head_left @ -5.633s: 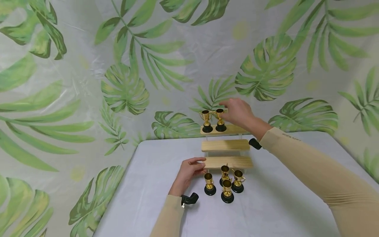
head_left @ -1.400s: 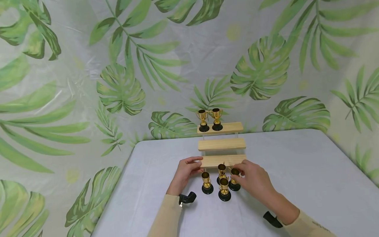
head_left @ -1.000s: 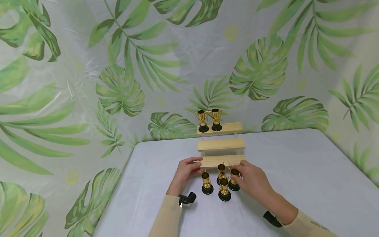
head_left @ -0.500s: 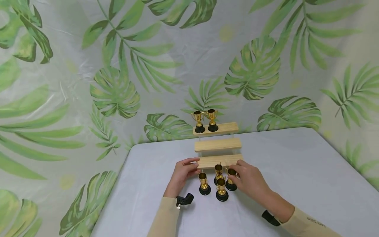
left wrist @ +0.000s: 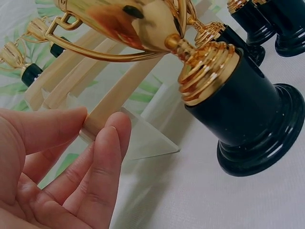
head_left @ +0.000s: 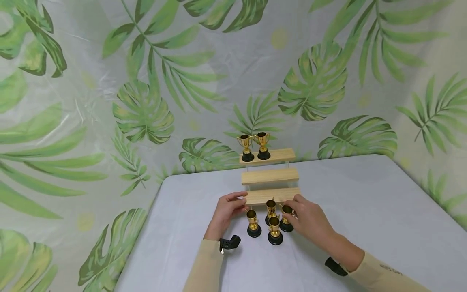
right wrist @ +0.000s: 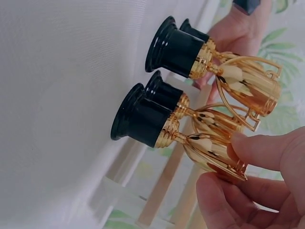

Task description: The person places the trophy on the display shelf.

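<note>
Open room: surface to the right of the right grip. Right grip: pinching an upright trophy near its rim; three trophies just left. Left grip: pinching the lowest shelf's left edge.

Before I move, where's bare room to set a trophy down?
Free: middle shelf; top shelf right of its two trophies; table right of the right hand. Crowded: before the bottom shelf, where four trophies cluster between that hand and the left hand.
</note>
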A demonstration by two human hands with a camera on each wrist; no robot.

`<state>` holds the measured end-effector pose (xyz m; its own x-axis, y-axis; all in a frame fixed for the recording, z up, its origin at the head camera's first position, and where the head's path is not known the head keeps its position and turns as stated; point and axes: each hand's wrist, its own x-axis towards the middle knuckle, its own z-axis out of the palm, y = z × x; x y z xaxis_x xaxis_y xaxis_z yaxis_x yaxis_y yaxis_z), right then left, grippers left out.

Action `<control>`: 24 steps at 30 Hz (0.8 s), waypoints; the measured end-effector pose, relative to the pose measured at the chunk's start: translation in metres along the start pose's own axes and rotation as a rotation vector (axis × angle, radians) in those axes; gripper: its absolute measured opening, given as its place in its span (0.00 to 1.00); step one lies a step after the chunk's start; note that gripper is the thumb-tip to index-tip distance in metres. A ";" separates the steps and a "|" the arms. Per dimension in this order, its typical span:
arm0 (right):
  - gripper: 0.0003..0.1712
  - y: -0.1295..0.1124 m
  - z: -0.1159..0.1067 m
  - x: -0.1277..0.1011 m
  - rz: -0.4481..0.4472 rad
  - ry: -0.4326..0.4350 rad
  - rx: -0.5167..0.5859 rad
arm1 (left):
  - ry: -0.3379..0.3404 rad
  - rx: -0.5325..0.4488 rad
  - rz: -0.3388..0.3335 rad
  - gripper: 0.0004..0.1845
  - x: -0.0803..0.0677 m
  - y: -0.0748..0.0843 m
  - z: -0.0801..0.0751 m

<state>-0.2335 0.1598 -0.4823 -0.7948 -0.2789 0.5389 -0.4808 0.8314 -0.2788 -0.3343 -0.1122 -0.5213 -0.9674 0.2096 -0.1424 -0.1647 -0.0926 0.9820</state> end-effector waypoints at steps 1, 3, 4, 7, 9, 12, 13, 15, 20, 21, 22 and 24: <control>0.19 0.000 0.000 0.000 0.000 0.002 0.002 | 0.001 0.000 -0.001 0.17 0.000 0.000 0.000; 0.19 0.000 0.000 0.000 0.002 0.009 0.006 | 0.000 -0.004 -0.002 0.17 0.000 -0.001 0.000; 0.19 0.000 0.000 0.000 0.003 0.011 0.007 | -0.001 -0.003 -0.001 0.17 0.000 -0.001 0.000; 0.19 0.000 -0.001 0.000 0.003 0.013 0.008 | -0.004 0.002 0.004 0.17 0.000 0.000 0.000; 0.19 0.000 -0.001 0.000 0.002 0.006 0.010 | -0.003 0.007 0.003 0.17 0.000 0.000 -0.001; 0.19 -0.001 -0.002 0.000 0.002 -0.008 0.014 | 0.001 0.013 0.001 0.17 0.000 -0.001 -0.001; 0.19 -0.001 -0.003 0.001 0.004 -0.014 0.015 | 0.001 0.014 0.001 0.17 0.000 -0.001 -0.001; 0.19 -0.001 -0.004 0.001 0.013 -0.029 0.018 | 0.002 0.013 0.001 0.17 0.000 -0.001 0.000; 0.19 -0.002 -0.008 0.005 0.034 -0.083 0.025 | 0.002 0.023 0.009 0.16 0.000 0.000 0.001; 0.19 -0.002 -0.008 0.005 0.036 -0.092 0.027 | 0.002 0.027 0.011 0.16 0.000 0.001 0.001; 0.19 -0.002 -0.009 0.006 0.037 -0.100 0.032 | 0.002 0.031 0.013 0.16 0.000 0.001 0.001; 0.19 -0.002 -0.009 0.006 0.037 -0.113 0.042 | 0.002 0.037 0.019 0.16 -0.001 0.002 0.001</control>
<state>-0.2339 0.1613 -0.4712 -0.8480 -0.3024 0.4353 -0.4631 0.8221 -0.3312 -0.3337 -0.1120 -0.5196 -0.9706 0.2065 -0.1235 -0.1385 -0.0602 0.9885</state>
